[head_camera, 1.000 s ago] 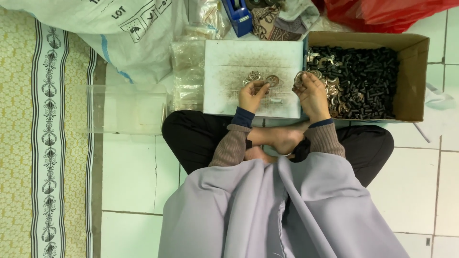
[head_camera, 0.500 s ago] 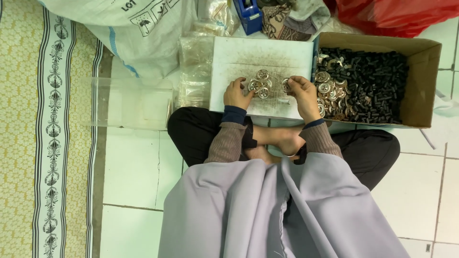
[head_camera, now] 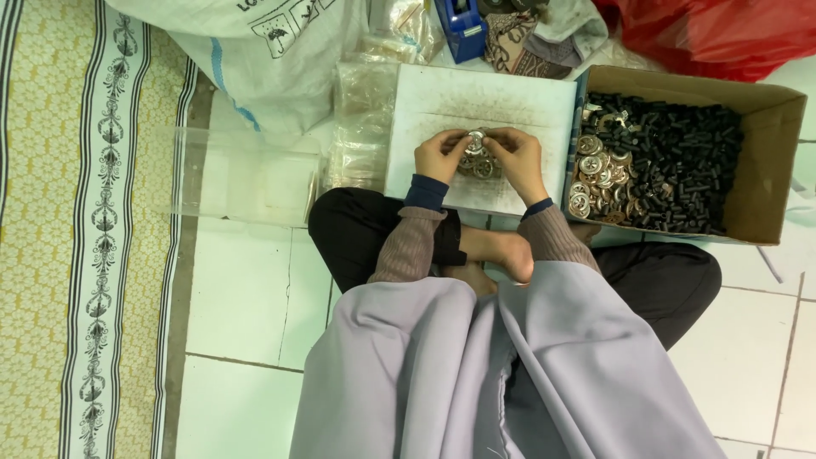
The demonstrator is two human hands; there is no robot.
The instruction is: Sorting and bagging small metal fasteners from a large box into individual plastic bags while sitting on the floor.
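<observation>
A big white woven sack (head_camera: 255, 51) lies at the far left beside a patterned yellow mat (head_camera: 59, 255), with clear plastic bags (head_camera: 365, 110) just right of it, a blue tape dispenser (head_camera: 461, 25) farther back, and a red plastic bag (head_camera: 722, 34) at the far right.

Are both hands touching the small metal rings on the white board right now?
Touching. The head view shows the left hand and right hand pinching a metal ring between their fingertips, above the ring pile on the white board.
</observation>
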